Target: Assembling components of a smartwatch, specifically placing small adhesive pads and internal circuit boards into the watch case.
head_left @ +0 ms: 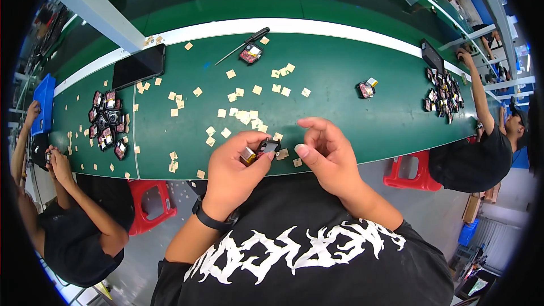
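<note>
My left hand (237,165) is closed round a small black electronic device (268,147) at the near edge of the green table. A yellow-and-silver part (248,155), like a small battery, shows beside it under my fingers. Just to the right, my right hand (333,161) is raised with thumb and forefinger apart, and I see nothing between them. Small cream square pieces (243,115) lie scattered beyond my hands. Farther off, an open device (250,53) with a pinkish inside rests beside a screwdriver (243,45). Another such device (366,88) lies alone to the right.
Clusters of similar devices sit at the left (107,118) and far right (444,95). A dark tablet-like slab (139,67) lies by a white post (99,8). Co-workers sit on both sides, near red stools (412,171). A blue tray (43,105) is at the far left.
</note>
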Tool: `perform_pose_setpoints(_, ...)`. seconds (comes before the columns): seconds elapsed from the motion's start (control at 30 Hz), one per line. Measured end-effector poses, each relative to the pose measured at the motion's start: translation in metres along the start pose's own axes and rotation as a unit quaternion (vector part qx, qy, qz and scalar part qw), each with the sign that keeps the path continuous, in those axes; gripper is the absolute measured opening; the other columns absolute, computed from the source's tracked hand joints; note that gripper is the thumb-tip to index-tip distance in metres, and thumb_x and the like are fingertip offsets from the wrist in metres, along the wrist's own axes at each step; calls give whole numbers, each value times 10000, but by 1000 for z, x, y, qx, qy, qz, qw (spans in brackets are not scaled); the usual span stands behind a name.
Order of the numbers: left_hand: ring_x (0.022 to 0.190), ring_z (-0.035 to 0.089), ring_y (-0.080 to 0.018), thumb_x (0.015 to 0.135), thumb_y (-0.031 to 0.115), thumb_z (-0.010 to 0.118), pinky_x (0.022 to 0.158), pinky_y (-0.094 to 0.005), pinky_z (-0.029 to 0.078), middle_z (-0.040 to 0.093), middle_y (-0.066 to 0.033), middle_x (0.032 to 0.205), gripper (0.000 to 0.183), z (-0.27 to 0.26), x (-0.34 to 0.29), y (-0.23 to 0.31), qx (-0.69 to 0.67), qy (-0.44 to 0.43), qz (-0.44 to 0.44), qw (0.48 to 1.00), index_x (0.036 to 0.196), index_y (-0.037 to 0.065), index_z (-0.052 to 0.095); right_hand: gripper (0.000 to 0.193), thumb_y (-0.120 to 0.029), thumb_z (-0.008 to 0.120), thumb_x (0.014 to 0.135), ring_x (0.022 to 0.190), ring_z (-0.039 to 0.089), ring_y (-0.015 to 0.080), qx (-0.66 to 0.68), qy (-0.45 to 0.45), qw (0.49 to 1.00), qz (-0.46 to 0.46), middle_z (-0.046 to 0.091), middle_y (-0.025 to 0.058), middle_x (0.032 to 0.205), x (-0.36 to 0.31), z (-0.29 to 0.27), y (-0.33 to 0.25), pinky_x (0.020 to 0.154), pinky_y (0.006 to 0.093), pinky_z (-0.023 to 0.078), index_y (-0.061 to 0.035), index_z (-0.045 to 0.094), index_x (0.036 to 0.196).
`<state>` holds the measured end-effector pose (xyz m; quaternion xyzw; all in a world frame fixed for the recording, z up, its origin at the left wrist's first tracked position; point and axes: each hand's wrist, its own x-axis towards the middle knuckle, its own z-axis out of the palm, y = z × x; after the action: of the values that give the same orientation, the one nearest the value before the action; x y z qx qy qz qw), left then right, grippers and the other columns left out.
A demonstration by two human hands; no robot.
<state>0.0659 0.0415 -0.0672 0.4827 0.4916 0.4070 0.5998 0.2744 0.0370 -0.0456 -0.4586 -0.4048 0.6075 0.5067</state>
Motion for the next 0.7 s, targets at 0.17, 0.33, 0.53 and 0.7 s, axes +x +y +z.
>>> perform_pose_setpoints(0.17, 733, 682, -225, 848, -9, 722, 677, -340, 537, 707, -119, 915, 744, 0, -1, 20, 236, -37, 71, 968, 1520, 90, 418, 385, -158, 855, 829, 771, 583, 128, -337, -121, 927, -115, 586, 31, 857, 15, 11, -16, 643, 302, 471, -46, 703, 1164)
perform_pose_setpoints(0.33, 729, 692, -207, 835, -23, 726, 718, -335, 554, 709, -114, 921, 884, -2, -2, 15, 268, -31, 133, 954, 1596, 104, 294, 274, -113, 837, 807, 774, 587, 211, -402, -231, 877, -127, 613, 71, 873, 30, 22, -20, 680, 338, 486, -52, 756, 1063)
perform_pose_setpoints(0.53, 819, 684, -114, 858, -95, 687, 739, -261, 554, 697, -117, 957, 908, -6, -9, 36, -109, -69, -96, 987, 1616, 30, 203, 137, -127, 735, 937, 720, 581, 47, -44, -163, 971, 172, 624, -16, 862, 44, 11, -10, 642, 235, 480, -49, 744, 1049)
perform_pose_setpoints(0.7, 743, 703, -147, 878, -90, 680, 554, -216, 529, 699, -141, 994, 810, -9, -17, 53, -150, -55, -135, 978, 1571, -8, 269, 327, -332, 573, 1061, 668, 446, 28, -80, -103, 972, 194, 578, -44, 807, 33, -2, -30, 569, 212, 377, -40, 694, 1146)
